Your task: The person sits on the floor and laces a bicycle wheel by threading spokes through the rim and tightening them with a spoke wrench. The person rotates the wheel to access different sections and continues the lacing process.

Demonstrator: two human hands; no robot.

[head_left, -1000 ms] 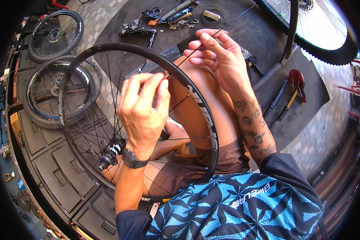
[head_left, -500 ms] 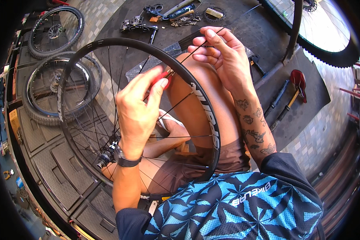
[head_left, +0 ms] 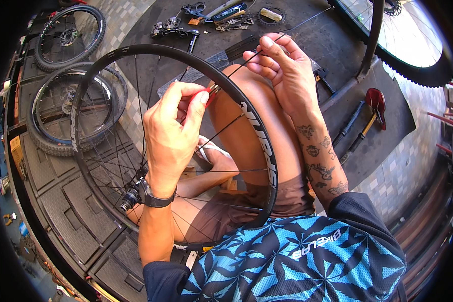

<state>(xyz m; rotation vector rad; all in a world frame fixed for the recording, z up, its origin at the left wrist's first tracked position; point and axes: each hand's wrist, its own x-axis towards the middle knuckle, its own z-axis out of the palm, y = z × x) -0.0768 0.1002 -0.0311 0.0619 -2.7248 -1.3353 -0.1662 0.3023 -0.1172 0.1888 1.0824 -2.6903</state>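
A black bicycle wheel rim (head_left: 161, 50), laced with black spokes, stands tilted over my legs. Its hub (head_left: 130, 199) is beside my left wrist. Inside the rim my left hand (head_left: 170, 131) is closed, pinching a small red spoke wrench (head_left: 200, 97) whose metal end is close to the rim's inner edge. Beyond the rim, my right hand (head_left: 284, 70) pinches a long thin dark spoke (head_left: 305, 22) between thumb and fingers. That spoke slants from the upper right down to the rim near the wrench; whether its end meets the wrench is too small to tell.
Two wheels with tyres (head_left: 70, 38) lie at the left on dark ribbed panels. Ahead on a dark mat are a crank with parts (head_left: 173, 30), a chainring (head_left: 271, 16) and tools. At the right are a red-and-black saddle (head_left: 375, 103) and a bike tyre (head_left: 418, 73).
My left hand and the wrench have shifted slightly, and the fingers have turned around the wrench. The rim has tilted slightly up and left. My right hand still pinches the spoke.
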